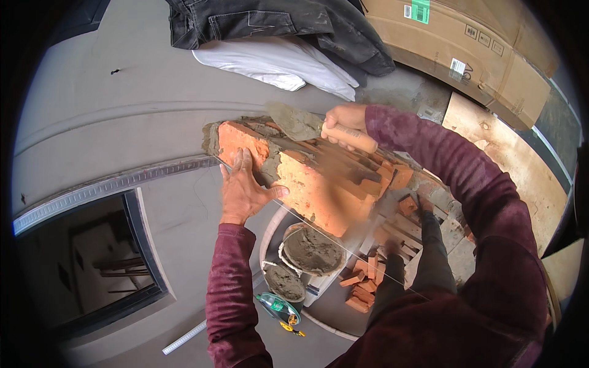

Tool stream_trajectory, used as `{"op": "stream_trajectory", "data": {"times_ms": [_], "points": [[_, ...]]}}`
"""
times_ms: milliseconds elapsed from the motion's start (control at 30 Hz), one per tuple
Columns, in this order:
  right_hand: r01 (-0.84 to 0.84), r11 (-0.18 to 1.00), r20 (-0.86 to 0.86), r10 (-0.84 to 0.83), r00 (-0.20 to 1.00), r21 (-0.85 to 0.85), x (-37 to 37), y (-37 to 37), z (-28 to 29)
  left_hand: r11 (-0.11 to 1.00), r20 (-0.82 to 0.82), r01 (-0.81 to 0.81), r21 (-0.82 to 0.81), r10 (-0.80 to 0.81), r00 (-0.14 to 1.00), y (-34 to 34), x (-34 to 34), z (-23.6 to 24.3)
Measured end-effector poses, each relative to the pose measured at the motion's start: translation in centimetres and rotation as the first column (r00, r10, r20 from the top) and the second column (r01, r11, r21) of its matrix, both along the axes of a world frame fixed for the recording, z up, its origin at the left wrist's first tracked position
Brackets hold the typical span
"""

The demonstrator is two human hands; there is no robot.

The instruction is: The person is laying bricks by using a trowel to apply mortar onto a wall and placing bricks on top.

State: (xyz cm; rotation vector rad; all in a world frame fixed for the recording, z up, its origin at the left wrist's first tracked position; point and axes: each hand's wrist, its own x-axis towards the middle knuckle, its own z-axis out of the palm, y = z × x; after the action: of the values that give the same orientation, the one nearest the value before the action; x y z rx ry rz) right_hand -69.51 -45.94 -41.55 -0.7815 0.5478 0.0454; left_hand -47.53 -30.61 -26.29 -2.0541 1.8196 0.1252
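Note:
My right hand is wrapped round the wooden handle of a brick trowel. Grey mortar coats its blade, which lies over the top of a brick wall. At the wall's far left end sits an orange brick, with mortar beside it. My left hand rests against that brick's near side, fingers stretched and thumb spread toward the neighbouring brickwork. A thin string runs along the wall's near face, passing by my left hand. Part of the wall's right portion is blurred.
Below the wall stand a large bucket of mortar and a smaller one. A green bottle and loose bricks lie low down. Dark trousers, white cloth and a large cardboard box are at the back.

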Motion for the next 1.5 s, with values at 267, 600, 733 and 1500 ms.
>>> {"op": "stream_trajectory", "data": {"times_ms": [267,600,733,1500], "points": [[-0.378,0.833,0.368,0.231,0.901,0.403,4.9,-3.0,-2.8,0.999,-0.063,0.012,-0.034,-0.014,0.998,0.4,0.7,-0.9],[-0.437,0.879,0.294,0.374,0.88,0.19,7.3,-5.0,1.3,1.0,-0.06,0.021,-0.02,-0.022,0.998,0.0,0.8,-0.8],[-0.487,0.873,0.197,0.485,0.852,-0.043,-1.1,-2.2,1.9,1.0,-0.065,0.029,-0.012,-0.03,0.997,0.2,0.6,-0.6],[-0.457,0.885,0.149,0.465,0.873,-0.083,-13.9,0.3,-2.8,0.998,0.019,0.051,0.036,-0.051,0.999,0.8,0.9,-0.6]]}}
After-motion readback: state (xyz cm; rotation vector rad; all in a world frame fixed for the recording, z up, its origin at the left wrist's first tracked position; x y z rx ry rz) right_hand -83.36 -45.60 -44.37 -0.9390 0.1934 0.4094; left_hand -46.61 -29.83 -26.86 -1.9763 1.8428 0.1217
